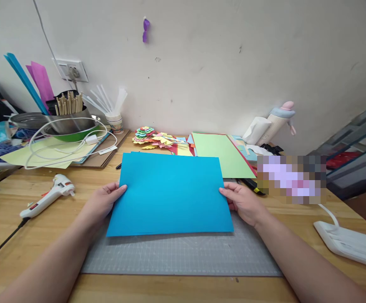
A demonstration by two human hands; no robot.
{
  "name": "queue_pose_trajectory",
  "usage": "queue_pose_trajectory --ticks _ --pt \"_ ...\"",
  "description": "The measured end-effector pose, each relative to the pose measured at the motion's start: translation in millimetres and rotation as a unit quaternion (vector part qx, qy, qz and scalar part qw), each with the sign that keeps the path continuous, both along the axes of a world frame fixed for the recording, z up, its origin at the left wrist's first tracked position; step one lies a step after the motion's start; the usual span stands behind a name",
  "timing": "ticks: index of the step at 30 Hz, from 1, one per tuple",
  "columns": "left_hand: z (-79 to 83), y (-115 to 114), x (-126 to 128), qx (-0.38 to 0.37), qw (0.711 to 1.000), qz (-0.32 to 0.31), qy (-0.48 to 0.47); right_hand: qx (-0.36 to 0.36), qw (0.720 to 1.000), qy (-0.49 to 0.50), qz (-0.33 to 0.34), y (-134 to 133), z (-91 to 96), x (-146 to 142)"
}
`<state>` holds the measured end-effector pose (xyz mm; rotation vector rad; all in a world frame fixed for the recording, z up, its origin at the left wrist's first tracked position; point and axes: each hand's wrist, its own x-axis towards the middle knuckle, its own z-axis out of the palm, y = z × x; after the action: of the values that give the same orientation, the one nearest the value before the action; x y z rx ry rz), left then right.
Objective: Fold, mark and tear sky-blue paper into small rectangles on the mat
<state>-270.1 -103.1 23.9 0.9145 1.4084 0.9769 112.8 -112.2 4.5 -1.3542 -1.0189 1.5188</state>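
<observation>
A blue sheet of paper [170,193] is held flat just above a grey cutting mat [183,254] on the wooden table. My left hand [105,202] pinches the sheet's left edge, thumb on top. At the right edge my right hand [242,202] grips the sheet the same way. Both hands are closed on the paper.
A white glue gun [49,195] lies at the left. Behind it are a metal bowl of sticks [69,120], a white cable and a cup of straws [115,120]. Folded paper flowers [151,138] and a green sheet [222,153] lie at the back. A white lamp base [350,242] sits right.
</observation>
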Motion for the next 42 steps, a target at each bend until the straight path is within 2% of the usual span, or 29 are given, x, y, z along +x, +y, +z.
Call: queue_pose_trajectory --ticks 5,10,14,18,21,24,30,34,39,42 --pt "-1.4 1 -2 0.015 0.999 0.034 0.023 0.026 0.999 0.008 -0.047 5 3.1 11" --pt "2.8 0 -1 0.006 0.998 0.046 0.048 0.048 0.986 0.024 -0.155 22 6.1 50" --pt "6.0 -2 3 -0.003 0.996 0.035 0.077 0.073 0.968 0.042 -0.238 36 -2.2 72" --pt "4.6 -2 4 -0.006 0.995 0.021 0.094 0.088 0.956 0.068 -0.271 41 -13.3 73" --pt "4.2 -2 2 -0.012 0.995 0.004 0.096 0.083 0.954 0.084 -0.276 43 -17.1 66" --pt "6.4 -3 -3 -0.033 0.995 -0.026 0.094 0.059 0.959 0.097 -0.258 41 -13.3 62" --pt "6.9 -7 -7 -0.042 0.991 -0.058 0.115 -0.039 0.979 0.126 -0.153 26 10.2 60" --pt "2.5 -8 -3 -0.021 0.988 -0.068 0.135 -0.089 0.982 0.134 -0.097 18 15.7 56" --pt "1.9 -7 -2 -0.009 0.984 -0.078 0.159 -0.029 0.981 0.129 -0.145 30 9.9 50" --pt "2.2 -8 -1 -0.003 0.982 -0.082 0.168 -0.024 0.976 0.139 -0.164 43 4.1 48"
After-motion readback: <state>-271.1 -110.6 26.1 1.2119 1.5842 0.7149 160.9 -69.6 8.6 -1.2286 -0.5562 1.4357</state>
